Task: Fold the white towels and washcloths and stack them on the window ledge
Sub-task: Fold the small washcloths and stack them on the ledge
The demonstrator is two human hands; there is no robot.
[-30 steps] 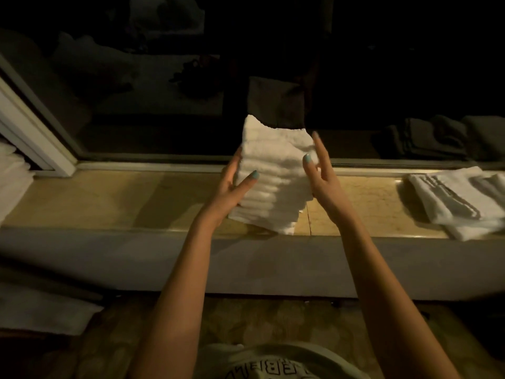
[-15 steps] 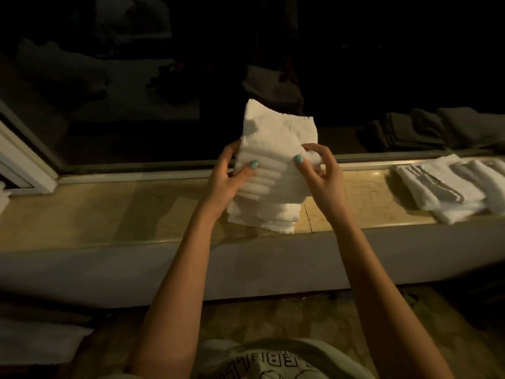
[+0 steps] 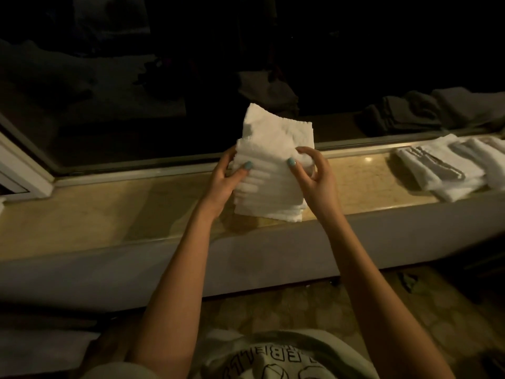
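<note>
White washcloths [image 3: 269, 192] between the hands: left hand [image 3: 225, 184] grips them steady, right hand [image 3: 315, 177] pinches the top cloth [image 3: 276, 138], likely squaring it.

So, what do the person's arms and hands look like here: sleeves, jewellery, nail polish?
Both forearms are bare, with no sleeves, watch or bracelet showing. No rings are visible on the left hand or right hand. Both thumbnails wear teal polish. A pale shirt with dark printed lettering shows below.

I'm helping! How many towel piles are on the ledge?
2: a stack held by left hand and right hand, a pile on the ledge, far right. Others may be hidden.
</note>
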